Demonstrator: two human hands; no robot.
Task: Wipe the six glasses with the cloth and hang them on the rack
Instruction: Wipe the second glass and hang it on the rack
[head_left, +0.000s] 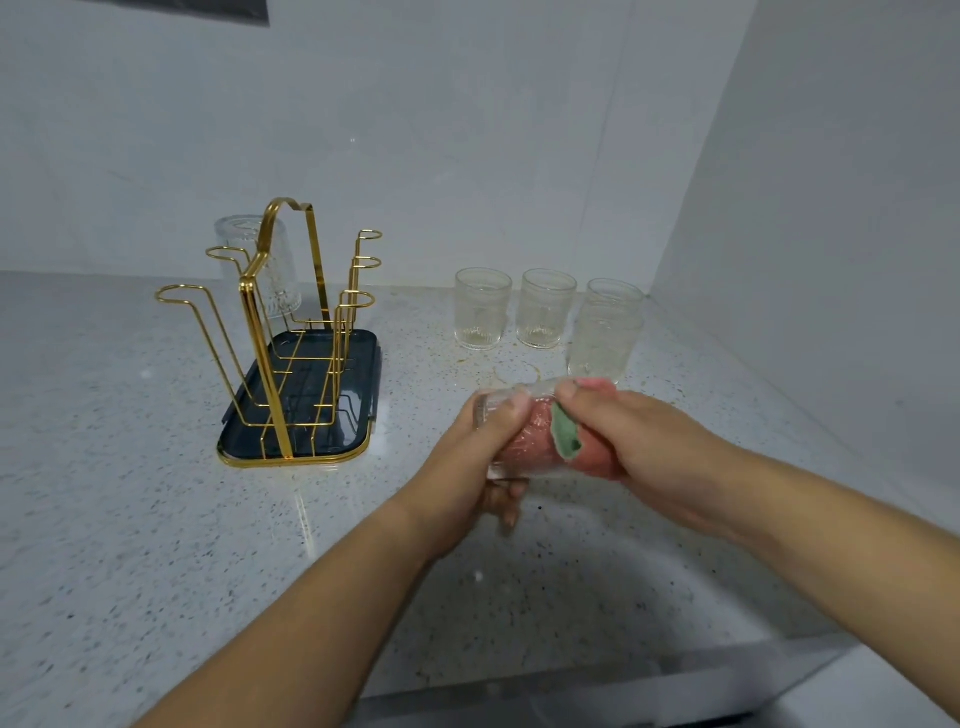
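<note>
The left hand (480, 460) gripped a sideways glass (506, 410) while the right hand (641, 441) pinched the pink cloth (595, 460) pushed into its mouth, four more glasses (546, 309) stood beyond both hands, the rack (291, 338) well left of them.

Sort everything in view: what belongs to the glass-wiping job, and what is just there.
Job: held glass, left hand gripping it; cloth, right hand gripping it; four standing glasses; hung glass; rack; tray.
Just there: counter; wall; dark panel at the wall's top.
</note>
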